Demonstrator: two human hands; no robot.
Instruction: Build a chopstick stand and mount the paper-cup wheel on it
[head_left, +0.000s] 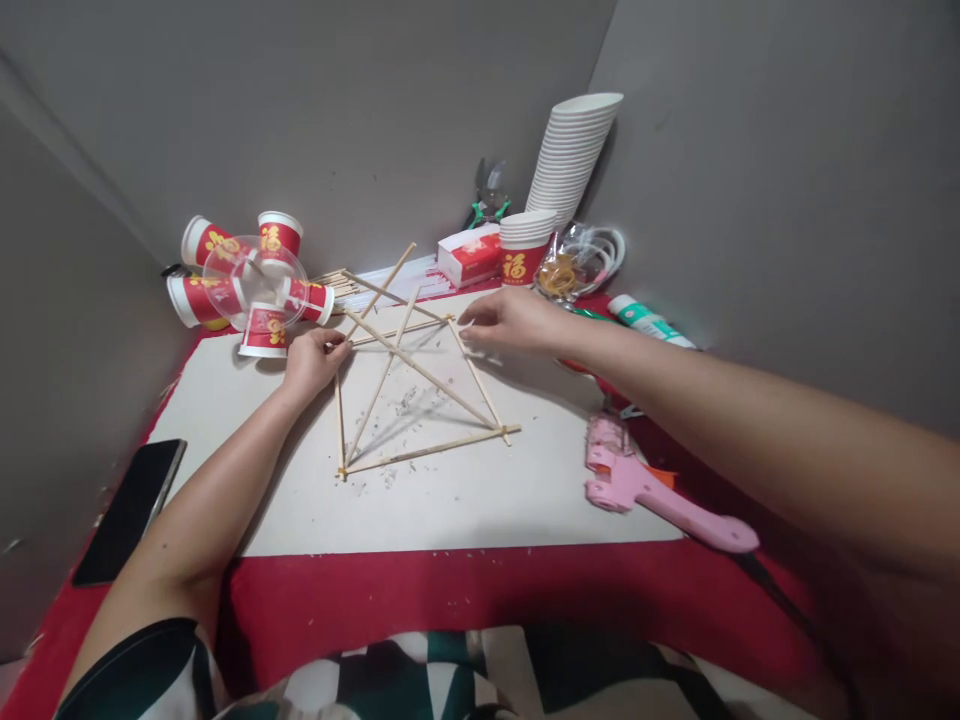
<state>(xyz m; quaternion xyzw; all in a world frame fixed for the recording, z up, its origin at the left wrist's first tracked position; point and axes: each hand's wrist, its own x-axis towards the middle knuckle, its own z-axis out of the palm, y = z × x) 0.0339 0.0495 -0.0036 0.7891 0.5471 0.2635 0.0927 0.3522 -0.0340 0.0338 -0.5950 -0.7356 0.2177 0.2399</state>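
A frame of thin wooden sticks [442,450] lies on a white board, with a rectangular base tied or glued at its corners. More sticks rise from the corners and cross in pairs above it. My left hand [311,362] is closed, its thumb and fingertips pinching the frame's back left corner. Beside the back right corner, my right hand [514,322] has its fingers curved and apart, with nothing visible between them. Whether its fingertips touch the stick there is unclear. Small grey shavings lie on the board inside the frame.
The white board [525,510] rests on a red cloth [360,600]. A wheel of red paper cups [266,330] stands back left. Stacked cups [574,150], a red-white box [469,258] and a bagged bundle are behind. A pink glue gun [675,510] lies right, a phone [131,515] left.
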